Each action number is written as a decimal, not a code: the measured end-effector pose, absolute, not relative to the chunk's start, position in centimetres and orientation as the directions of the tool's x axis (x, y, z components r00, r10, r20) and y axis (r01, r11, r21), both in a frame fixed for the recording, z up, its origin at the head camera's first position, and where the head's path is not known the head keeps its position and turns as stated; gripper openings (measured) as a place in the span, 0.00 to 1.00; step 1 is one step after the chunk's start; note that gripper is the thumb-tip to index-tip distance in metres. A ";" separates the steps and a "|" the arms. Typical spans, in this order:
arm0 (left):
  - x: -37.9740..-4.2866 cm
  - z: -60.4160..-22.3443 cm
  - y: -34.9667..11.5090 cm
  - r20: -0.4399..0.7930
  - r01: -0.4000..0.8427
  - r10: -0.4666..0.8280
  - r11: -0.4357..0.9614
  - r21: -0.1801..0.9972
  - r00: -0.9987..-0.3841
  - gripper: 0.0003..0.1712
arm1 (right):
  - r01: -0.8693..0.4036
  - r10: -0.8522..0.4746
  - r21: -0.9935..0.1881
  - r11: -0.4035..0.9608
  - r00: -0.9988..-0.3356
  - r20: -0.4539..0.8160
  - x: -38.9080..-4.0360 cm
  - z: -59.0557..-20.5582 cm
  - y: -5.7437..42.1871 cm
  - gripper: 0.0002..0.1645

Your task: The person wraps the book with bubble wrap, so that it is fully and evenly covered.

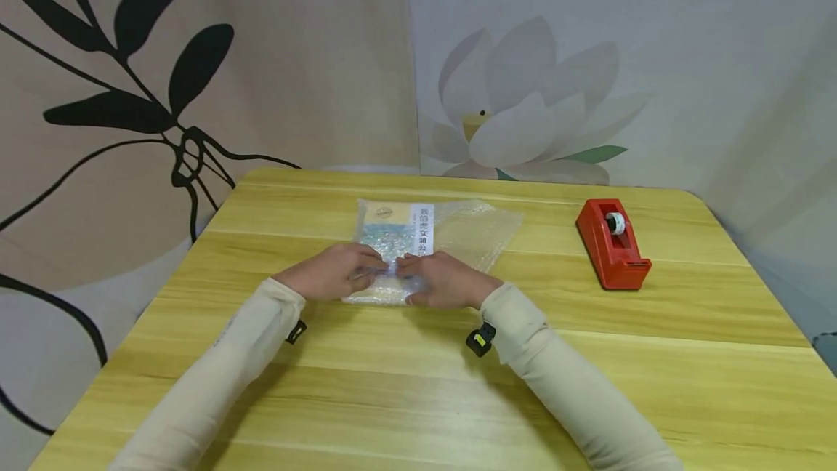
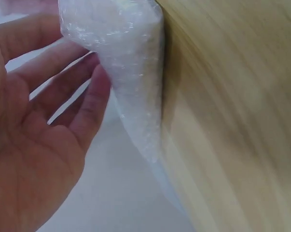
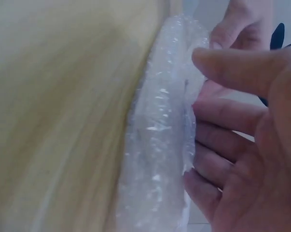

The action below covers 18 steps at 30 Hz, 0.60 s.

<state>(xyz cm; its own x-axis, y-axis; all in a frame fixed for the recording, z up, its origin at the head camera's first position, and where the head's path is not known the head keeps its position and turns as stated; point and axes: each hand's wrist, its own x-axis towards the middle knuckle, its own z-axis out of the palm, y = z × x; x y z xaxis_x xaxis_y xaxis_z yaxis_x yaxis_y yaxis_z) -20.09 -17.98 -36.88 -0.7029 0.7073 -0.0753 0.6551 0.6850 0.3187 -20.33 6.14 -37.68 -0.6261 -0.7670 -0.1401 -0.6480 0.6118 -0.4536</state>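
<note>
A book (image 1: 423, 230) with a blue-and-cream cover and a white title strip lies under clear bubble wrap (image 1: 474, 227) on the table. The near part of the wrap is folded over it. My left hand (image 1: 336, 271) presses on the fold from the left, its fingers extended side by side. From the right, my right hand (image 1: 447, 280) rests on the same fold, fingertips close to the left hand's. In the left wrist view the fingers reach over the edge of the bubble wrap (image 2: 131, 72). The right wrist view has the fingertips against the flap of bubble wrap (image 3: 157, 140), some of them hidden behind it.
A red tape dispenser (image 1: 612, 246) with a small roll of tape stands on the right of the wooden table (image 1: 418, 398). Behind the table's far edge hangs a curtain (image 1: 327, 57) with printed leaves and a flower. The bubble wrap extends rightward past the book.
</note>
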 end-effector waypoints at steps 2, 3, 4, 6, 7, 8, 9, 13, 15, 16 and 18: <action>-20.2 -37.0 -18.0 -0.064 0.638 0.694 0.691 0.339 -0.717 0.21 | -0.639 -0.763 -0.460 0.616 -0.630 -0.147 -20.2 -37.8 6.2 0.34; -20.3 -37.0 -18.0 -0.062 0.627 0.685 0.697 0.348 -0.726 0.21 | -0.636 -0.759 -0.458 0.622 -0.633 -0.153 -20.2 -37.9 6.2 0.34; -20.3 -37.1 -18.0 -0.060 0.620 0.677 0.703 0.349 -0.734 0.22 | -0.633 -0.756 -0.453 0.628 -0.635 -0.160 -20.1 -38.0 6.2 0.35; -20.3 -37.2 -17.9 -0.056 0.616 0.667 0.713 0.334 -0.743 0.23 | -0.635 -0.753 -0.438 0.636 -0.635 -0.173 -19.9 -38.0 6.3 0.35; -20.3 -37.3 -17.9 -0.060 0.608 0.658 0.723 0.327 -0.750 0.25 | -0.636 -0.750 -0.425 0.644 -0.635 -0.185 -19.8 -38.0 6.3 0.36; -20.3 -37.3 -17.9 -0.065 0.603 0.651 0.733 0.316 -0.757 0.27 | -0.639 -0.748 -0.414 0.648 -0.634 -0.193 -19.8 -37.9 6.3 0.36; -20.4 -37.4 -17.9 -0.070 0.600 0.645 0.740 0.305 -0.761 0.29 | -0.643 -0.747 -0.400 0.653 -0.633 -0.202 -19.7 -37.9 6.3 0.37; -20.5 -37.5 -18.0 -0.098 0.595 0.641 0.751 0.287 -0.761 0.35 | -0.646 -0.746 -0.391 0.656 -0.631 -0.210 -19.3 -37.8 6.4 0.39; -20.6 -37.6 -18.0 -0.107 0.604 0.651 0.744 0.285 -0.751 0.36 | -0.650 -0.751 -0.400 0.646 -0.633 -0.185 -19.1 -37.8 6.6 0.39; -20.6 -37.6 -18.0 -0.112 0.607 0.654 0.742 0.284 -0.748 0.36 | -0.650 -0.753 -0.408 0.641 -0.637 -0.168 -19.1 -37.9 6.9 0.38; -20.7 -37.5 -18.0 -0.116 0.612 0.658 0.741 0.276 -0.744 0.36 | -0.650 -0.752 -0.428 0.628 -0.648 -0.118 -19.2 -37.8 7.5 0.37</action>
